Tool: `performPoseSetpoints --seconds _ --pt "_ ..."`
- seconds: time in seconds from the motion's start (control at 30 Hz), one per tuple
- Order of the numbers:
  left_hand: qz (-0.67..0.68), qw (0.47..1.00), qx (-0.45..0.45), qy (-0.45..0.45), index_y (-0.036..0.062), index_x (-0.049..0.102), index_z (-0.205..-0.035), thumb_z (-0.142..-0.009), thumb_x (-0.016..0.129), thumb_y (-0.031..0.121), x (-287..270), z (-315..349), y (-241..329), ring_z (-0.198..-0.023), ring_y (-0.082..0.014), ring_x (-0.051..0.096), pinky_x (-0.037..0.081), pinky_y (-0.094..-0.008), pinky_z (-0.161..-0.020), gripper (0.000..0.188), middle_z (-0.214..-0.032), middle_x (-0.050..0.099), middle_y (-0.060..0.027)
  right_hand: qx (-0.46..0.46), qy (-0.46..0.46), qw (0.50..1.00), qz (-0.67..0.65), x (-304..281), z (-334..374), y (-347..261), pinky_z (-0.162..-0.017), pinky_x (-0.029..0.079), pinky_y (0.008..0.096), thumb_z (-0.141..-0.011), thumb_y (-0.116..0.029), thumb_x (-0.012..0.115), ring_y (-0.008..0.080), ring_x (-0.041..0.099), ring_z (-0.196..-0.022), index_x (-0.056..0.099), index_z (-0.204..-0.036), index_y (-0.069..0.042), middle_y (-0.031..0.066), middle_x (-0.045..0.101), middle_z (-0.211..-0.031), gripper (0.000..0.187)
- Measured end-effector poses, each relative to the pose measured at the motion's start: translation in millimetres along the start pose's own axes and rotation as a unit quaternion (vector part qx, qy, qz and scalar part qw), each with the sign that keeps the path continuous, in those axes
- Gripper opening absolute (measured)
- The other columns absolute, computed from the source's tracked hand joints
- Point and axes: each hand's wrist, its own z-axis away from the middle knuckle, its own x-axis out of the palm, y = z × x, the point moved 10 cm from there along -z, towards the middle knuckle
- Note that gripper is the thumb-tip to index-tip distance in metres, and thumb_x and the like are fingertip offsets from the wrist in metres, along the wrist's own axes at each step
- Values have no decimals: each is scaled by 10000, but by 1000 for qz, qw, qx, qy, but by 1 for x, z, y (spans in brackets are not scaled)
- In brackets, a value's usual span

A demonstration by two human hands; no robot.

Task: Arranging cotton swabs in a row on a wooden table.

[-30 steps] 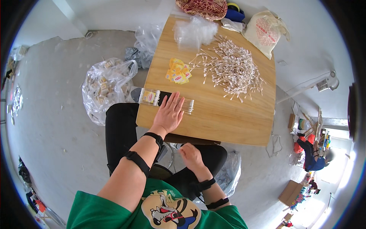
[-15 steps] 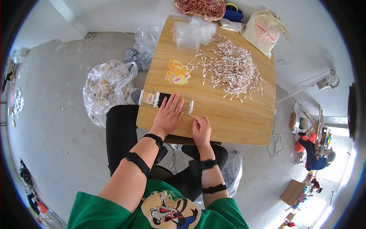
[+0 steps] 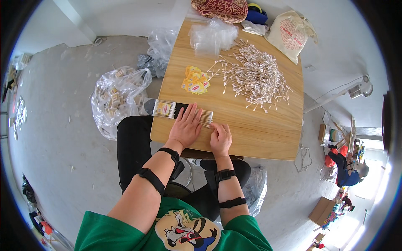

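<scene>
My left hand (image 3: 185,129) lies flat, fingers stretched out, over a row of cotton swabs (image 3: 207,117) near the table's front edge. Beside it, the curled fingers of my right hand (image 3: 220,140) touch the right ends of that row; whether they pinch anything is hidden. Left of my left hand sits a clear bag of cotton swabs (image 3: 164,109) with a yellow card inside, at the table's left edge. A black strip (image 3: 179,109) shows between this bag and my left fingers. Farther back are a small heap of yellow cards (image 3: 195,80) and a large pile of loose cotton swabs (image 3: 257,77).
Flat clear bags (image 3: 213,37) lie at the back of the wooden table (image 3: 268,140), near a cream cloth bag (image 3: 289,35) and a patterned red cloth (image 3: 220,9). A filled plastic sack (image 3: 115,100) stands on the floor at left. A person (image 3: 349,175) sits far right.
My right hand has shifted slightly left, and its index finger is bent more against the swab ends. My left hand stays nearly in place.
</scene>
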Motion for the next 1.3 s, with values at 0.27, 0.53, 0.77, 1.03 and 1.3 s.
performPoseSetpoints --seconds 0.27,0.53,0.77,1.03,1.3 --pt "6 1000 4 14 82 350 -1498 -967 489 324 -3 0 0 -1479 -283 239 179 -474 -1203 600 -1587 265 -155 7 -15 999 31 4 0 0 -632 510 380 -713 16 566 284 617 -704 737 -939 -116 80 613 -797 312" --pt "12 1000 3 16 80 356 -1494 -962 504 317 -4 0 -1 -1478 -286 243 182 -474 -1202 600 -1586 270 -154 31 -22 998 49 6 -1 2 -648 519 395 -716 6 567 294 627 -733 731 -993 -139 78 611 -816 352" --pt "5 1000 4 15 80 357 -1493 -962 503 322 -3 0 0 -1477 -286 245 189 -478 -1199 601 -1586 270 -156 27 -22 997 73 7 0 3 -649 524 402 -720 2 571 297 629 -738 726 -976 -143 72 617 -827 332" --pt "5 1000 3 10 75 355 -1492 -969 492 325 -2 0 -1 -1477 -285 244 189 -479 -1199 596 -1586 268 -156 43 -27 995 89 9 -3 3 -656 526 404 -741 -2 570 296 638 -758 716 -1025 -154 69 624 -838 354" --pt "0 1000 5 12 75 358 -1494 -972 484 332 -3 0 0 -1480 -283 236 177 -474 -1203 595 -1586 269 -157 62 -36 993 92 10 -4 5 -671 530 414 -766 -27 573 307 645 -778 708 -1076 -175 73 645 -881 370"
